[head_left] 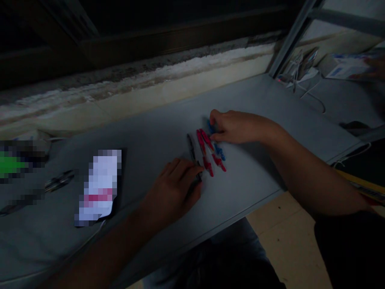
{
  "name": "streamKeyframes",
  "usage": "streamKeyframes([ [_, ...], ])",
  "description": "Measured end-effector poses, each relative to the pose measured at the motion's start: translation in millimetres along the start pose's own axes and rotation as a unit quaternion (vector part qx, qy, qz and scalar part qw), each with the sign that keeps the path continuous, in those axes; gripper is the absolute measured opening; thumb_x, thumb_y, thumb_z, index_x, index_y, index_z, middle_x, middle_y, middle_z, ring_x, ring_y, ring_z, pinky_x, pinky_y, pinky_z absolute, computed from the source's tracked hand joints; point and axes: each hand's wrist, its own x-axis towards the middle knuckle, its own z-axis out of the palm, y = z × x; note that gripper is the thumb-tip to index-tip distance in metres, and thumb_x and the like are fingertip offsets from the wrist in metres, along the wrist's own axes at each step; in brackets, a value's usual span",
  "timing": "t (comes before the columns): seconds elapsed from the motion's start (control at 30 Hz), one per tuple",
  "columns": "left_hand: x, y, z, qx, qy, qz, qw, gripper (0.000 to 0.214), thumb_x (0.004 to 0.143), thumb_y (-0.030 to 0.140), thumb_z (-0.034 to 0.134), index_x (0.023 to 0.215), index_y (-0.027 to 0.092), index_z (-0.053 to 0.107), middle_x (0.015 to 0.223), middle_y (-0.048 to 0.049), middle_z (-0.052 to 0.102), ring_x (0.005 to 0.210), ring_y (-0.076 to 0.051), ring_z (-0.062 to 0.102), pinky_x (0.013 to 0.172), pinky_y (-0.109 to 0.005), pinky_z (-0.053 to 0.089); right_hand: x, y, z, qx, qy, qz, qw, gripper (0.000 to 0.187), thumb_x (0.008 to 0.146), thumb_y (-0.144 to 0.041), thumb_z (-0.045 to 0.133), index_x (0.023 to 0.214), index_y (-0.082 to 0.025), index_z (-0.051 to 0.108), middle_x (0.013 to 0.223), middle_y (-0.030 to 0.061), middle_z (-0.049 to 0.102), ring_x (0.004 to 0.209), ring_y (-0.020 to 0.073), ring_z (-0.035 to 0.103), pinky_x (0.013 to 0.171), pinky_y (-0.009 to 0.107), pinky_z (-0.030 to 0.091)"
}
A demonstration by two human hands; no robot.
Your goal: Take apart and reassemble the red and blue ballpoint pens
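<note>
Several pens lie side by side on a grey table (pixel 255 100): a black pen (pixel 191 145), two red pens (pixel 204 149) and a blue pen (pixel 219 151). My left hand (pixel 176 186) rests by the near ends, its fingertips pinched on the black pen's tip. My right hand (pixel 237 126) reaches in from the right, with its fingers curled over the far end of the blue pen. The room is dim.
A pixelated white sheet (pixel 99 186) lies left of my left hand. Dark objects and a blurred green patch (pixel 12 164) sit at the far left. White cables (pixel 309 88) and a box (pixel 345 66) lie at the back right. The table's front edge runs close below my hands.
</note>
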Motion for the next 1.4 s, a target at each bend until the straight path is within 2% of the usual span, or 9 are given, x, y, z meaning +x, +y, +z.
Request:
streamKeyframes([
  [0.3,-2,1,0.8,-0.037,0.015,-0.038,0.998,0.032,0.098,0.019,0.056,0.130,0.014,0.059,0.119,-0.0147,0.060,0.109,-0.030,0.057,0.092,-0.048,0.054,-4,-22,17,0.075,-0.001,-0.091,0.993,0.042,0.087,-0.022,0.060,0.127,-0.013,0.051,0.078,0.0049,0.068,0.065,0.0181,0.061,0.059,0.029,0.035],
  [0.47,-2,4,0.9,-0.052,0.014,-0.039,0.998,0.031,0.100,0.024,0.056,0.129,0.014,0.059,0.124,-0.0156,0.061,0.112,-0.029,0.057,0.095,-0.048,0.054,2,-19,25,0.160,0.002,-0.077,0.984,0.075,0.084,-0.024,0.063,0.150,-0.009,0.030,0.073,0.0005,0.066,0.060,0.0194,0.059,0.059,0.031,0.040],
  [0.57,-3,3,0.8,-0.067,0.015,-0.045,0.997,0.031,0.100,0.024,0.056,0.129,0.013,0.060,0.124,-0.0163,0.061,0.112,-0.029,0.057,0.096,-0.048,0.054,6,-14,25,0.214,0.043,-0.062,0.974,0.079,0.081,-0.024,0.066,0.150,-0.010,0.030,0.068,-0.0021,0.063,0.058,0.0194,0.058,0.058,0.032,0.042],
  [0.63,-3,3,-0.1,-0.088,0.026,-0.048,0.995,0.031,0.100,0.023,0.056,0.129,0.012,0.060,0.122,-0.0162,0.062,0.112,-0.028,0.059,0.096,-0.046,0.054,6,-13,22,0.294,0.042,-0.057,0.953,0.070,0.080,-0.027,0.069,0.142,-0.015,0.040,0.066,-0.0039,0.061,0.054,0.0175,0.056,0.054,0.031,0.042],
  [0.77,-6,3,-2.4,-0.145,0.088,-0.068,0.983,0.034,0.100,0.029,0.059,0.130,0.014,0.055,0.114,-0.0131,0.065,0.107,-0.024,0.063,0.093,-0.041,0.056,2,-20,15,0.481,-0.042,-0.101,0.870,0.036,0.079,-0.033,0.077,0.106,-0.021,0.055,0.073,-0.0015,0.067,0.050,0.0117,0.055,0.050,0.026,0.044],
  [0.87,-8,3,-3.2,-0.166,0.128,-0.096,0.973,0.041,0.097,0.039,0.066,0.128,0.015,0.053,0.101,-0.0082,0.068,0.092,-0.021,0.067,0.082,-0.036,0.057,-3,-30,14,0.526,-0.059,-0.122,0.839,0.036,0.077,-0.037,0.084,0.088,-0.020,0.054,0.067,-0.0016,0.068,0.052,0.0112,0.060,0.053,0.024,0.047],
  [1.1,-9,3,-2.6,-0.173,0.161,-0.131,0.963,0.022,0.100,0.025,0.063,0.119,0.018,0.056,0.096,-0.0049,0.073,0.080,-0.015,0.069,0.073,-0.027,0.056,-9,-48,20,0.513,-0.056,-0.118,0.849,0.043,0.077,-0.050,0.085,0.069,-0.017,0.058,0.063,0.0005,0.070,0.052,0.0115,0.064,0.050,0.022,0.048],
  [1.27,-9,3,-3.5,-0.172,0.159,-0.142,0.962,0.018,0.104,0.026,0.055,0.120,0.018,0.059,0.100,-0.0074,0.074,0.082,-0.015,0.070,0.074,-0.029,0.057,-9,-51,20,0.502,-0.012,-0.119,0.857,0.067,0.094,-0.073,0.052,0.055,-0.019,0.054,0.050,0.0027,0.062,0.046,0.0118,0.057,0.052,0.026,0.047],
  [1.4,-8,3,-4.7,-0.173,0.161,-0.140,0.961,0.016,0.104,0.027,0.057,0.116,0.017,0.061,0.097,-0.0064,0.073,0.081,-0.015,0.068,0.074,-0.027,0.056,-10,-51,19,0.489,-0.007,-0.104,0.866,0.073,0.100,-0.071,0.040,0.049,-0.020,0.048,0.043,0.0019,0.055,0.041,0.0110,0.051,0.052,0.028,0.044],
])
